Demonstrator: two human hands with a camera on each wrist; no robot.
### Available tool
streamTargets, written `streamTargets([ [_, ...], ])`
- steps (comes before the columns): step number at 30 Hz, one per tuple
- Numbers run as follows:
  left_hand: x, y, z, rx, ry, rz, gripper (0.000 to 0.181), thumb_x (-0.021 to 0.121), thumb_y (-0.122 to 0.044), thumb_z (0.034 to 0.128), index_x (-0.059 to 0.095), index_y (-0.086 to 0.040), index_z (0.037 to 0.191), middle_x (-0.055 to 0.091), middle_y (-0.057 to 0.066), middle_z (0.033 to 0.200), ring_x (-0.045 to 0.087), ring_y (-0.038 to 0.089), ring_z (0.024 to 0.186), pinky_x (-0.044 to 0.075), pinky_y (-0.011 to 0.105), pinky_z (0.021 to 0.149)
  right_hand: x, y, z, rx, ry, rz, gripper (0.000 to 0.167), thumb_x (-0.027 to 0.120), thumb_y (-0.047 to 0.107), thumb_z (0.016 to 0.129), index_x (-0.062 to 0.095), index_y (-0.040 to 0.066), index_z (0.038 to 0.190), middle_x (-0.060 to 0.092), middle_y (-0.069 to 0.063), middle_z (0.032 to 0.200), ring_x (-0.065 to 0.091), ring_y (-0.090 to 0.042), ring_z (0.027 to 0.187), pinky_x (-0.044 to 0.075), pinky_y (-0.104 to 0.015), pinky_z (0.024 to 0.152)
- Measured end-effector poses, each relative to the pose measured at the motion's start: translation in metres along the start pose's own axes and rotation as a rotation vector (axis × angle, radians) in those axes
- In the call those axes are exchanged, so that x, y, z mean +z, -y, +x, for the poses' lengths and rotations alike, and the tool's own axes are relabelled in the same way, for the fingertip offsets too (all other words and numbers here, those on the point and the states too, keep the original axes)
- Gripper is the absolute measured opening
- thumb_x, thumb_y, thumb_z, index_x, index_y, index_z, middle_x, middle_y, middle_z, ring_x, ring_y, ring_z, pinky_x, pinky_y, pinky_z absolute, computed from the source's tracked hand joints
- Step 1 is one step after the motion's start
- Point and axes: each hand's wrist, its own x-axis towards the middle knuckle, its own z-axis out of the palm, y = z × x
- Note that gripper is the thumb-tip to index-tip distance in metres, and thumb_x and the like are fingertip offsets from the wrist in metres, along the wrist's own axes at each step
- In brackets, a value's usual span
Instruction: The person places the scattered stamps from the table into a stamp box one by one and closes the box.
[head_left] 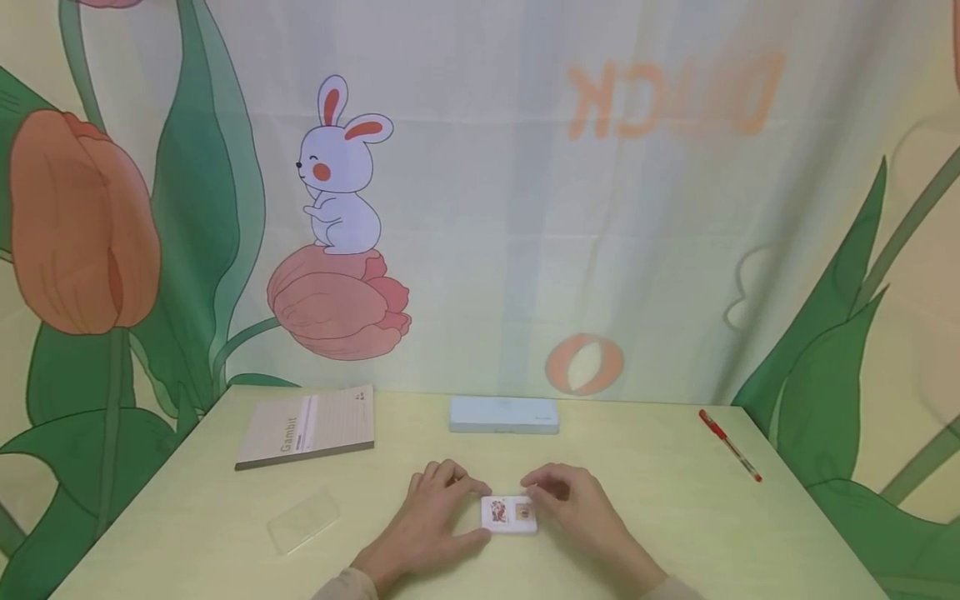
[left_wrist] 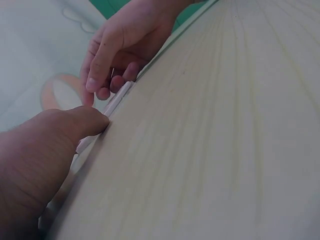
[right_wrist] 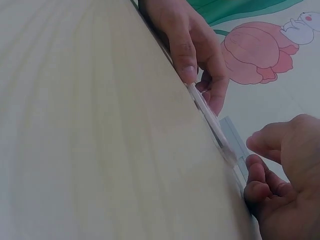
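Left hand gripping a flat white piece beside the right hand

The flat white piece is lying on the near middle of the table, showing two small coloured pictures on its top. The left hand is holding its left end between thumb and a finger, the thumb pressing at the near corner and the finger at the far one. The right hand is hovering at the opposite end, its fingers curling near the far right corner; whether they are pinching anything, I cannot tell.

A clear rectangular plate is lying left of the left hand. Farther back, a notebook marked "Gambit" is resting at the left, a pale blue box is sitting in the middle, and a red pen is lying slantwise at the right. Behind the table a curtain is hanging, showing tulips and a white rabbit.
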Motion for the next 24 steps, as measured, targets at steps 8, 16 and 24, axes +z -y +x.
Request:
streamTargets([
  [8, -0.002, -0.002, 0.000, 0.001, 0.002, 0.006, 0.053, 0.080, -0.054, 0.0921, 0.073, -0.030, 0.138, 0.056, -0.008, 0.129, 0.045, 0.014, 0.118, 0.037, 0.044, 0.101, -0.015, -0.010, -0.012, -0.015, 0.010, -0.082, 0.019, 0.080, 0.026, 0.104, 0.080, 0.022, 0.123, 0.072, 0.007, 0.112, 0.065, -0.014, 0.103, 0.055, -0.027, 0.092],
  [16, -0.003, -0.003, 0.000, -0.004, 0.013, -0.007, 0.051, 0.080, -0.054, 0.0927, 0.073, -0.029, 0.138, 0.055, -0.007, 0.129, 0.044, 0.015, 0.117, 0.037, 0.042, 0.099, -0.021, -0.013, -0.028, -0.107, 0.066, -0.174, 0.043, 0.087, 0.038, 0.097, 0.076, 0.023, 0.136, 0.062, 0.002, 0.124, 0.059, -0.020, 0.119, 0.052, -0.038, 0.102],
  [24, -0.003, -0.004, 0.000, -0.004, 0.011, -0.005, 0.052, 0.080, -0.053, 0.0921, 0.073, -0.029, 0.138, 0.055, -0.007, 0.128, 0.044, 0.014, 0.117, 0.037, 0.042, 0.100, -0.015, -0.013, -0.030, -0.124, 0.079, -0.274, 0.048, 0.091, 0.047, 0.092, 0.076, 0.032, 0.135, 0.055, 0.008, 0.126, 0.046, -0.016, 0.121, 0.048, -0.048, 0.108],
])
